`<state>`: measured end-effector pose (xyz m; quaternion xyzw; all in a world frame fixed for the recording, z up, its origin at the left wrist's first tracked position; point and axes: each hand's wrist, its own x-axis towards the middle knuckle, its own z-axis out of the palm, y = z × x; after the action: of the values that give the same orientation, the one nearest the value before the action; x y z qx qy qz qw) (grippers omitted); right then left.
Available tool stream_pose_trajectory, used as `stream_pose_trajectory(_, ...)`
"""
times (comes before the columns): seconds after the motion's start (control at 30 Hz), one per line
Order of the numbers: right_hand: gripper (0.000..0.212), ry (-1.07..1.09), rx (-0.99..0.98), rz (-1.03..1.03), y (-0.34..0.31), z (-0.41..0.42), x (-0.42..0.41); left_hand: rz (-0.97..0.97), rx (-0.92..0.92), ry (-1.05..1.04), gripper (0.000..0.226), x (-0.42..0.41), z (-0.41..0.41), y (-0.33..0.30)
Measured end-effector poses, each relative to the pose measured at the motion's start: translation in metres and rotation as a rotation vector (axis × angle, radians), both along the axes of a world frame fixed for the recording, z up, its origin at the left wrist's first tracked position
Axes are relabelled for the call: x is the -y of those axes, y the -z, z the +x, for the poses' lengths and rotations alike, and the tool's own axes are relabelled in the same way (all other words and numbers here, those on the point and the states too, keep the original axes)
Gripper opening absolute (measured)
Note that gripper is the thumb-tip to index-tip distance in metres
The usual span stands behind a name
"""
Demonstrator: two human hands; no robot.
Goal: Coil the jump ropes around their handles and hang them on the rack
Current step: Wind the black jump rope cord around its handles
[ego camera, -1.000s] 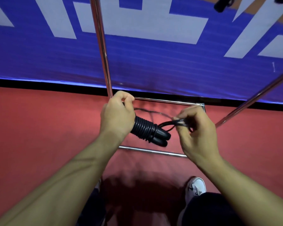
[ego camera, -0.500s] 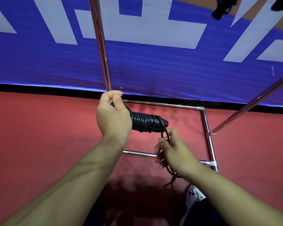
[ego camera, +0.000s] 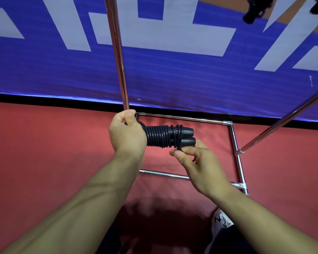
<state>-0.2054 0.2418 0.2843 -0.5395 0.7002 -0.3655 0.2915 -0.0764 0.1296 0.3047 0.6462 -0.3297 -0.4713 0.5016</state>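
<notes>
From my head view, my left hand (ego camera: 126, 135) grips the two handles (ego camera: 185, 136) of one jump rope (ego camera: 159, 136), held above the rack (ego camera: 233, 138) base; my right hand (ego camera: 196, 162) pinches the last turn. If that pinch slackens, I judge the coil springs loose. More dark ropes (ego camera: 253, 10) hang top right, uncountable.

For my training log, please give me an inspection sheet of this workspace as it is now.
Surface: red floor.
Job's things: black jump rope coiled round its paired handles; chrome tube rack; dark bundles hanging at the top right.
Clutter: nothing seen.
Hands: left hand grips the handle ends; right hand pinches the last rope turns.
Cables: nothing seen.
Surroundings: blue banner with white shapes; white shoe.
</notes>
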Motion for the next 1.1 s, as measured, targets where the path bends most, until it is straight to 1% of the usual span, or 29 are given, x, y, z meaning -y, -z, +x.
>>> stream_pose_trajectory(0.07, 0.018, -0.018, 0.002, -0.003, -0.002, -0.001, 0.001, 0.035, -0.032, -0.006, 0.027, 0.0, -0.001, -0.001)
stream_pose_trajectory(0.1, 0.02, -0.026, 0.062, 0.021, -0.002, 0.0, 0.001, 0.06, -0.063, -0.012, 0.026, 0.001, -0.001, -0.002)
stream_pose_trajectory(0.17, 0.022, -0.007, 0.248, 0.083, -0.001, 0.003, 0.002, 0.101, -0.117, -0.017, 0.025, 0.001, -0.001, -0.003)
stream_pose_trajectory(0.23, 0.025, 0.067, 0.44, 0.118, -0.003, 0.006, 0.001, 0.127, -0.147, -0.01, 0.025, 0.0, -0.002, -0.004)
stream_pose_trajectory(0.3, 0.035, 0.108, 0.588, 0.082, -0.003, 0.005, 0.002, 0.132, -0.169, -0.011, 0.025, -0.002, -0.004, -0.003)
stream_pose_trajectory(0.4, 0.049, 0.094, 0.703, 0.012, 0.0, 0.008, 0.003, 0.168, -0.203, 0.01, 0.024, -0.009, -0.008, -0.001)
stream_pose_trajectory(0.47, 0.051, 0.13, 0.764, -0.012, 0.001, 0.009, 0.004, 0.235, -0.225, 0.046, 0.023, -0.014, -0.011, -0.001)
stream_pose_trajectory(0.53, 0.047, 0.143, 0.757, -0.039, -0.001, 0.008, 0.005, 0.291, -0.237, 0.072, 0.023, -0.018, -0.011, -0.001)
stream_pose_trajectory(0.6, 0.044, 0.15, 0.736, -0.049, -0.005, 0.007, 0.006, 0.269, -0.212, 0.088, 0.023, -0.019, -0.011, 0.001)
stream_pose_trajectory(0.67, 0.044, 0.188, 0.744, -0.038, -0.009, 0.009, 0.005, 0.149, -0.118, 0.091, 0.023, -0.021, -0.011, 0.005)
stream_pose_trajectory(0.77, 0.044, 0.233, 0.792, -0.005, -0.01, 0.012, 0.004, -0.09, 0.102, 0.119, 0.024, -0.024, -0.011, 0.002)
stream_pose_trajectory(0.83, 0.049, 0.241, 0.808, 0.009, -0.01, 0.013, 0.004, -0.149, 0.17, 0.123, 0.021, -0.025, -0.011, -0.003)
stream_pose_trajectory(0.93, 0.051, 0.207, 0.757, 0.003, -0.012, 0.015, 0.004, -0.152, 0.186, 0.115, 0.02, -0.026, -0.012, -0.003)
stream_pose_trajectory(0.97, 0.051, 0.185, 0.713, 0.025, -0.013, 0.015, 0.002, -0.152, 0.184, 0.117, 0.021, -0.027, -0.014, -0.003)
stream_pose_trajectory(1.0, 0.054, 0.148, 0.622, 0.066, -0.011, 0.014, 0.001, -0.151, 0.166, 0.115, 0.022, -0.027, -0.015, -0.004)
stream_pose_trajectory(1.03, 0.062, 0.09, 0.502, 0.134, -0.01, 0.014, -0.001, -0.149, 0.129, 0.108, 0.023, -0.025, -0.015, -0.004)
stream_pose_trajectory(1.07, 0.069, 0.001, 0.397, 0.197, -0.006, 0.014, -0.003, -0.149, 0.089, 0.095, 0.025, -0.021, -0.014, -0.004)
stream_pose_trajectory(1.1, 0.071, -0.091, 0.325, 0.238, -0.003, 0.014, -0.004, -0.149, 0.054, 0.086, 0.025, -0.015, -0.013, -0.003)
